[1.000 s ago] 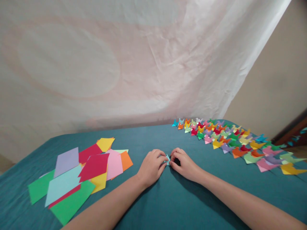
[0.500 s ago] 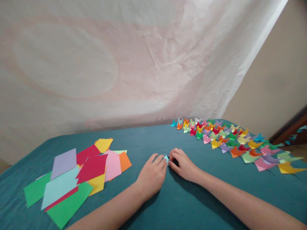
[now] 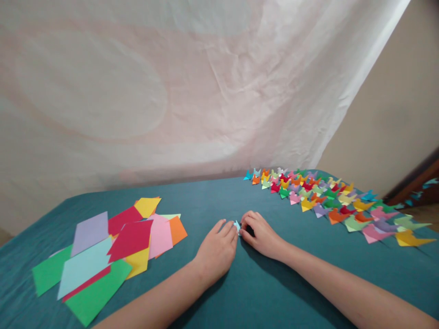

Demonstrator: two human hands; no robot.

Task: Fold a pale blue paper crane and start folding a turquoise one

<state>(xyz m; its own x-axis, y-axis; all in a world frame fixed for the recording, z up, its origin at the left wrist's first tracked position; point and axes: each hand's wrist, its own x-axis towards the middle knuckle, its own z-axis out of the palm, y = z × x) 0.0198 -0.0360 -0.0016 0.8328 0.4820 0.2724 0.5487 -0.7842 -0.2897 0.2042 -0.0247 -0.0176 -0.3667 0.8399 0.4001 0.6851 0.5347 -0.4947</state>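
Note:
A small light-blue folded paper (image 3: 237, 226) lies low over the cloth between my two hands, mostly covered by fingers. My left hand (image 3: 217, 246) is palm down, its bent fingertips gripping the paper's left side. From the other side my right hand (image 3: 262, 235) closes thumb and forefinger in a pinch at the paper's right edge. Only a pointed tip of the paper shows, so its full shape is hidden.
Loose coloured paper sheets (image 3: 85, 265) overlap on the left of the teal-covered table (image 3: 212, 196). Rows of small folded paper birds (image 3: 320, 210) in many colours stand at the right. A pale curtain (image 3: 192, 91) hangs behind the table's far edge.
Both hands hold nearly the same pose on the light-blue folded paper. The whole view has shifted very slightly.

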